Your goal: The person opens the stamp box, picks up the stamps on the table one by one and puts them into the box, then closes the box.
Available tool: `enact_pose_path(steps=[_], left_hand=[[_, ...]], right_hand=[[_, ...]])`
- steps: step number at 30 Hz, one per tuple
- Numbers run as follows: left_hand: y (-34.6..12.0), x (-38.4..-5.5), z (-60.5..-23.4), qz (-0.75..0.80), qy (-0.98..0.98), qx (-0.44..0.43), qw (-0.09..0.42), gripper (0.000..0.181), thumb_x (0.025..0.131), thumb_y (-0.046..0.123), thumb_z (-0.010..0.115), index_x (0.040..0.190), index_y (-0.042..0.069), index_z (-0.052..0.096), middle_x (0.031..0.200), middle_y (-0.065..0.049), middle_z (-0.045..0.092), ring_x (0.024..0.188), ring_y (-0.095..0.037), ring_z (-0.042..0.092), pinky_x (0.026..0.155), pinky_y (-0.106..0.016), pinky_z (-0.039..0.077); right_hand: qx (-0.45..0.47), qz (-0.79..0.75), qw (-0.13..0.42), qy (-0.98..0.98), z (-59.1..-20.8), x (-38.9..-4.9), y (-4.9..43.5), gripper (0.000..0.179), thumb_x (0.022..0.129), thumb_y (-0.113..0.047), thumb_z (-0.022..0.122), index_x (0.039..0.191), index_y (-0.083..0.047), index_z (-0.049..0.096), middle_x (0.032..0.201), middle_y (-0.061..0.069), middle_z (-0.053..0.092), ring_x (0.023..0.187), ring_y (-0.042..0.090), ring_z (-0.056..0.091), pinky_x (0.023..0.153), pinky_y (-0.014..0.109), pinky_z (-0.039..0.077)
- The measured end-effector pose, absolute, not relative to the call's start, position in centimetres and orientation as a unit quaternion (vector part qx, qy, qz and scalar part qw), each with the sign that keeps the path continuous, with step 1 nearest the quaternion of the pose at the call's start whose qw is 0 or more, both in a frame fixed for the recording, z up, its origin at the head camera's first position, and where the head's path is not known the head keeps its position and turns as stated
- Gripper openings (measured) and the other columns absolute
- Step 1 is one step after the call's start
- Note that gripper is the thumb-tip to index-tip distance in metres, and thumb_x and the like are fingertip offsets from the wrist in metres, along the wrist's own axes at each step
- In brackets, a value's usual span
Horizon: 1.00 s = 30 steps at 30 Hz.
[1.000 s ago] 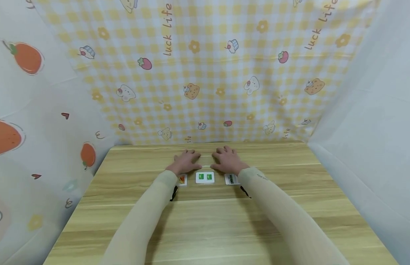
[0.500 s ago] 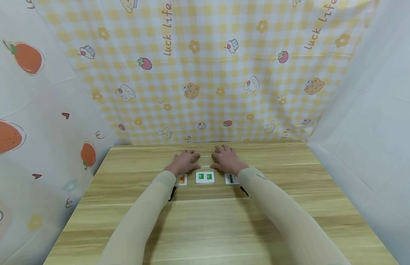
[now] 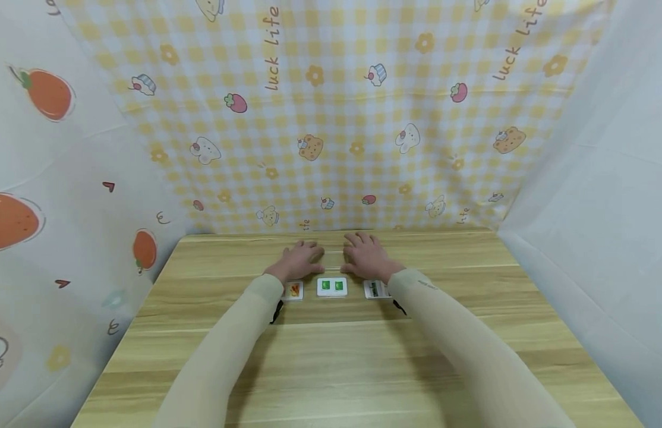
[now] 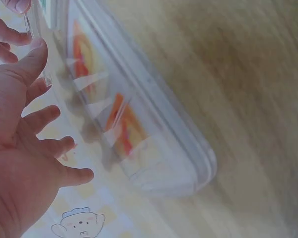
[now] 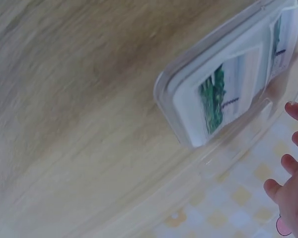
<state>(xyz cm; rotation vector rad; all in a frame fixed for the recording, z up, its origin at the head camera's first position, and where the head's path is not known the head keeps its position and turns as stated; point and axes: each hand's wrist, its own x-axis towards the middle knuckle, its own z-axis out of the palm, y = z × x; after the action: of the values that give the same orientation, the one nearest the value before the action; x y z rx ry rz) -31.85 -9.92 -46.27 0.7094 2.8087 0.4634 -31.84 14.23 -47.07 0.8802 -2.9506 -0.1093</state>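
Both of my hands reach to the back of the table. My left hand (image 3: 299, 260) spreads its fingers, its thumb by the near edge of a clear plastic piece (image 4: 47, 69). From the other side my right hand (image 3: 367, 257) faces it, thumb beside the same piece and fingers apart. How firmly either hand holds it, I cannot tell. Under the left wrist lies a clear-cased card box with orange pictures (image 4: 129, 129). Between the forearms sits a white card box with two green pictures (image 3: 332, 286). Under the right wrist is a card box with dark green pictures (image 5: 216, 96).
The wooden table (image 3: 331, 368) spreads in front of me. A yellow checked cloth (image 3: 336, 119) hangs right behind its back edge. White cloth stands along the left side (image 3: 85, 178) and right side (image 3: 593, 196).
The left forearm has shifted slightly left and the right fingers have straightened a little toward the back. The card boxes keep their places.
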Motion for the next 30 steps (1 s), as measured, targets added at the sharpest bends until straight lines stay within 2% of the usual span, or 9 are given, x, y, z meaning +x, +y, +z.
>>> enact_pose_path(steps=[5, 15, 19, 24, 30], left_hand=[[-10.2, -31.8, -45.9, 0.158, 0.947, 0.258, 0.105, 0.062, 0.097, 0.045, 0.065, 0.15, 0.016, 0.048, 0.163, -0.014, 0.027, 0.149, -0.048, 0.014, 0.108, -0.076, 0.011], [-10.8, -30.6, -45.1, 0.149, 0.94, 0.289, 0.105, 0.061, 0.096, 0.044, 0.066, 0.147, 0.014, 0.051, 0.163, -0.015, 0.027, 0.149, -0.046, 0.015, 0.108, -0.076, 0.013], [-10.9, -29.8, -44.9, 0.148, 0.937, 0.299, 0.107, 0.061, 0.096, 0.044, 0.067, 0.146, 0.013, 0.052, 0.163, -0.017, 0.026, 0.148, -0.047, 0.015, 0.109, -0.075, 0.011], [-11.1, -28.8, -44.9, 0.138, 0.934, 0.311, 0.113, 0.061, 0.095, 0.046, 0.068, 0.144, 0.013, 0.053, 0.163, -0.015, 0.027, 0.149, -0.047, 0.013, 0.109, -0.075, 0.012], [-11.5, -27.9, -45.3, 0.111, 0.932, 0.329, 0.102, 0.063, 0.093, 0.05, 0.067, 0.143, 0.013, 0.055, 0.162, -0.014, 0.03, 0.149, -0.043, 0.016, 0.108, -0.075, 0.014]], right_hand=[[0.304, -0.034, 0.04, -0.951, -46.6, -31.5, 14.6, 0.058, 0.097, -0.059, 0.056, 0.134, -0.015, 0.064, 0.161, 0.011, 0.031, 0.145, 0.039, 0.027, 0.113, 0.063, 0.024], [0.342, -0.049, 0.054, -0.937, -46.3, -30.4, 15.1, 0.066, 0.098, -0.064, 0.049, 0.139, -0.014, 0.061, 0.16, 0.011, 0.033, 0.146, 0.038, 0.028, 0.113, 0.061, 0.025], [0.349, -0.03, 0.045, -0.935, -46.0, -29.4, 15.2, 0.065, 0.098, -0.061, 0.052, 0.14, -0.012, 0.06, 0.16, 0.011, 0.033, 0.146, 0.037, 0.026, 0.114, 0.061, 0.024], [0.377, -0.017, 0.061, -0.924, -45.9, -28.4, 15.4, 0.063, 0.097, -0.06, 0.056, 0.136, -0.011, 0.064, 0.157, 0.012, 0.038, 0.144, 0.036, 0.03, 0.112, 0.06, 0.026], [0.398, -0.024, 0.07, -0.914, -46.4, -27.6, 15.4, 0.067, 0.095, -0.064, 0.056, 0.135, -0.011, 0.064, 0.155, 0.012, 0.04, 0.143, 0.036, 0.033, 0.111, 0.059, 0.029]])
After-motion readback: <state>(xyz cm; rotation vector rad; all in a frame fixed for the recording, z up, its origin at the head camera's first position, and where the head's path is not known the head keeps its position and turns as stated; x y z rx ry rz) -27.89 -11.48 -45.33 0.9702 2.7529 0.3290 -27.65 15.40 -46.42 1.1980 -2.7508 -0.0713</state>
